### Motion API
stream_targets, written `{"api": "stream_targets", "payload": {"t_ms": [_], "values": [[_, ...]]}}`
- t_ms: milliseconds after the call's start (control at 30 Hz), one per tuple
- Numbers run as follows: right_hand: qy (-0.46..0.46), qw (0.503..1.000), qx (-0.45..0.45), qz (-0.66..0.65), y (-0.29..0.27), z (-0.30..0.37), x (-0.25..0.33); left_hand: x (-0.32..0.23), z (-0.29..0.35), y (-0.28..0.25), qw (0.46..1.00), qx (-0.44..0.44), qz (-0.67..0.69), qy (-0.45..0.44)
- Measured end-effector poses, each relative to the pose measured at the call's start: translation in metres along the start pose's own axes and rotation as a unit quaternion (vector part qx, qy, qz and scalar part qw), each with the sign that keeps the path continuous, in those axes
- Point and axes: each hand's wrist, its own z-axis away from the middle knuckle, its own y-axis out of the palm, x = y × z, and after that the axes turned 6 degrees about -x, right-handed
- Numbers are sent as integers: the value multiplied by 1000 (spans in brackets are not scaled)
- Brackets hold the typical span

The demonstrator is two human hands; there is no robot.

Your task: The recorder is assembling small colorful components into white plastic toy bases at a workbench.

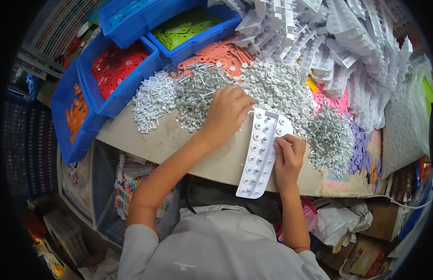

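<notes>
Far left we see blue bins [92,88] holding orange and red flat pieces, a green lot in the bin behind.

Next, on the tabletop [179,140], a heap of white pegs [153,100], then a grey heap of metal pins [195,91].

Our left hand [228,112] rests on the pin and washer heaps, fingers curled down into the parts; whether the grip is closed on a piece we cannot tell, the fingertips are buried.

The white strip [261,154] with rows of round sockets lies in the middle of the tabletop, its near end hanging over the near edge.

Our right hand [287,156] is at the strip's right edge, grip pinched together on it or on a small part pressed there; which one is too small to tell.

Step, as we judge it: filling the strip's sockets, the left hand fetching a part. The next move seems to call for picking a single piece and seating it squarely in a socket while the right hand steadies the strip.

Right: white washers [277,86], another pin heap [331,137], stacked white strips [347,42] far right.

The rim is dark and bent, and under the tabletop it is just clutter.
</notes>
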Motion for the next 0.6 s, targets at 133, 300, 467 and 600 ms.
{"api": "stream_targets", "payload": {"t_ms": [133, 300, 467, 600], "values": [[-13, 1000, -6, 0, -1, -1, 4, 19, -17, 10, 997, 29, -55, 43], [20, 999, -1, -47, -15, -4, -3, 28, -19, 21, 991, 98, -69, 58], [66, 986, -66, 138, -29, -20, -29, 23, -22, 22, 990, 93, -65, 89], [5, 971, -16, 240, -26, -23, -43, 28, -18, 25, 983, 79, -104, 132]]}}
